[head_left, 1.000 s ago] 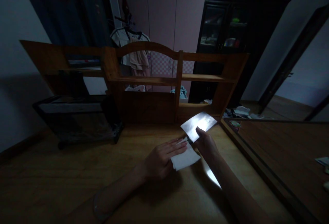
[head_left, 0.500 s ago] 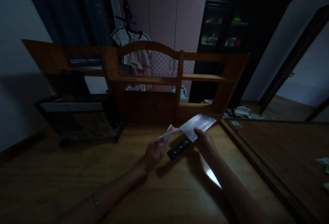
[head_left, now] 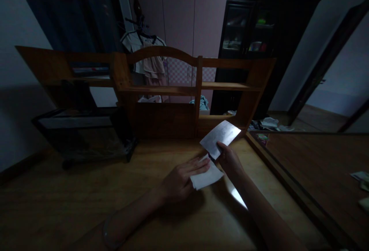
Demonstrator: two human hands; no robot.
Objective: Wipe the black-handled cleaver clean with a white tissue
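My right hand (head_left: pixel 230 160) pinches a kitchen cleaver by its blade near the lower edge, thumb on the upper face. The shiny blade (head_left: pixel 220 137) points away to the upper right, above the tabletop. A folded white tissue (head_left: pixel 207 176) lies over the cleaver's handle, which is almost wholly hidden beneath it. My left hand (head_left: pixel 184 178) is closed on this tissue from the left, its fingers lying over the top against the handle. Both hands are above the wooden table (head_left: pixel 144 220).
A wooden shelf unit (head_left: pixel 161 89) stands along the table's back. To the left sits a dark, box-shaped appliance (head_left: pixel 86 139). A raised wooden rim (head_left: pixel 276 166) borders the table's right side, with another brown surface (head_left: pixel 317 166) beyond.
My left hand has moved right with the tissue and laid it over the handle, which was bare before. My right hand still holds the blade in nearly the same place.
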